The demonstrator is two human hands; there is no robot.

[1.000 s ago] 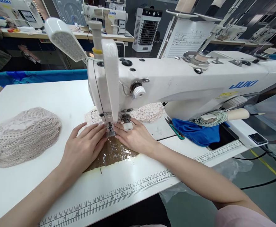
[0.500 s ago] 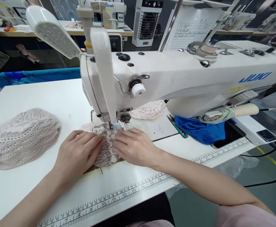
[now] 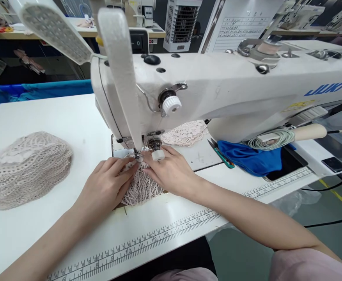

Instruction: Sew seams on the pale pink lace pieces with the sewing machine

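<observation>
A pale pink lace piece (image 3: 144, 188) lies under the presser foot (image 3: 136, 153) of a white sewing machine (image 3: 206, 84). My left hand (image 3: 108, 180) is on its left side, thumb and fingertips drawn together at the lace close to the foot. From the right, my right hand (image 3: 173, 171) holds the lace's upper edge, its fingers bent and partly behind a small white knob (image 3: 158, 155). Both hands' fingertips cover part of the lace, and the exact stitching point is hard to see.
A stack of lace pieces (image 3: 27, 169) sits at left; more lace (image 3: 185, 132) lies behind the needle. At right are teal-handled snips (image 3: 222, 155), a blue cloth (image 3: 251, 158), a dark phone (image 3: 290, 164) and coiled cord (image 3: 272, 139). A printed ruler (image 3: 141, 248) runs along the table's front.
The lace has been turned and spread, showing more fringe-like lines toward me. Both hands have moved up toward the presser foot. The view has shifted slightly closer to the machine.
</observation>
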